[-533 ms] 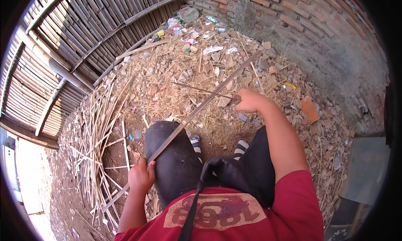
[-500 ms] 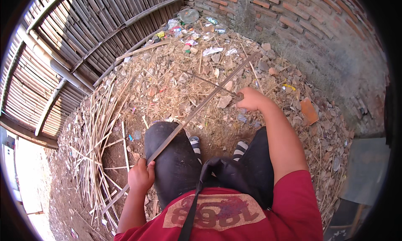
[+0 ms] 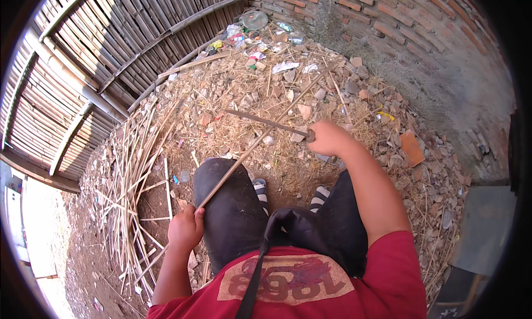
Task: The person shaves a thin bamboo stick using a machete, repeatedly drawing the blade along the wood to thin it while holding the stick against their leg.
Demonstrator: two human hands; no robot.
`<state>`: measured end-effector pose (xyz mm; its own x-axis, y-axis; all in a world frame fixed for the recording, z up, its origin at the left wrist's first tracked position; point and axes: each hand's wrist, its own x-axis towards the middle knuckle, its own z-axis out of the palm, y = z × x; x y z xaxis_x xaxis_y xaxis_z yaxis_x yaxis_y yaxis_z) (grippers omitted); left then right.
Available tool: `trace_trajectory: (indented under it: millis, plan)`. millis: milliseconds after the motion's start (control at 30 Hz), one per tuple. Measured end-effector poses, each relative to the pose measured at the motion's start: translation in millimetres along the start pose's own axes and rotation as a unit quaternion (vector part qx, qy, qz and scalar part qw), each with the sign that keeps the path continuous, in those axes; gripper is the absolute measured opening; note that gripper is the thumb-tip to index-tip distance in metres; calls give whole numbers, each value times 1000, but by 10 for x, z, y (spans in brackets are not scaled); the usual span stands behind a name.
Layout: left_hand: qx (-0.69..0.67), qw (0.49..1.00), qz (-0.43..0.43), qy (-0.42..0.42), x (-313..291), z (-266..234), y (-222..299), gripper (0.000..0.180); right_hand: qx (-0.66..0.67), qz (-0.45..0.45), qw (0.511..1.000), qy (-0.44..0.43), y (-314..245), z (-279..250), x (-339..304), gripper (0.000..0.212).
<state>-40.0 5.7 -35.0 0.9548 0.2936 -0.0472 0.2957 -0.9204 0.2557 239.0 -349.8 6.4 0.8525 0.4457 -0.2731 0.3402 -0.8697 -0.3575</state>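
Note:
My left hand [image 3: 185,227] is closed around a long, thin bamboo strip [image 3: 238,163] near its lower end. The strip slants over my left thigh, away to the far right. A knife with a long, dark blade [image 3: 266,121] is in my right hand [image 3: 328,138], its handle mostly hidden by my fingers. The blade points left with its flat side showing, and crosses over the strip beyond my knees. Whether blade and strip touch, I cannot tell.
Many loose bamboo strips [image 3: 133,191] lie heaped at the left. Rubble, shavings and litter cover the ground, with a plastic jug [image 3: 255,21] at the far end. A bamboo wall [image 3: 149,42] stands left, a brick wall [image 3: 410,53] right. My sandalled feet are between.
The blade has turned from edge-on to show its flat side, and its tip has moved left and nearer. The strip has rolled and looks narrower. My left hand keeps its grip.

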Motion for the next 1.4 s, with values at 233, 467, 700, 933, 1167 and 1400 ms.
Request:
trace_trajectory:
  millis: [233, 467, 700, 933, 1167, 1400]
  plan:
    - [-33, 999, -26, -14, -12, 60, 17, 42, -21, -34, 999, -26, -358, 55, 19, 22]
    - [-20, 1000, -12, -5, -59, 72, -75, 42, -57, -108, 992, -9, -716, 342, -57, 23]
    - [-29, 999, -22, -2, -14, 108, -37, 42, 16, -71, 996, 42, -493, 313, 58, 20]
    - [-25, 1000, -6, 0, -13, 57, -53, 41, 24, 23, 999, 18, -167, -24, 136, 22]
    - [-36, 999, 14, -12, 8, 48, -160, 40, -79, -80, 991, 78, -373, 161, -84, 18]
    - [-28, 999, 20, -23, 52, -56, -136, 40, -21, -18, 990, 140, 141, -102, -10, 16]
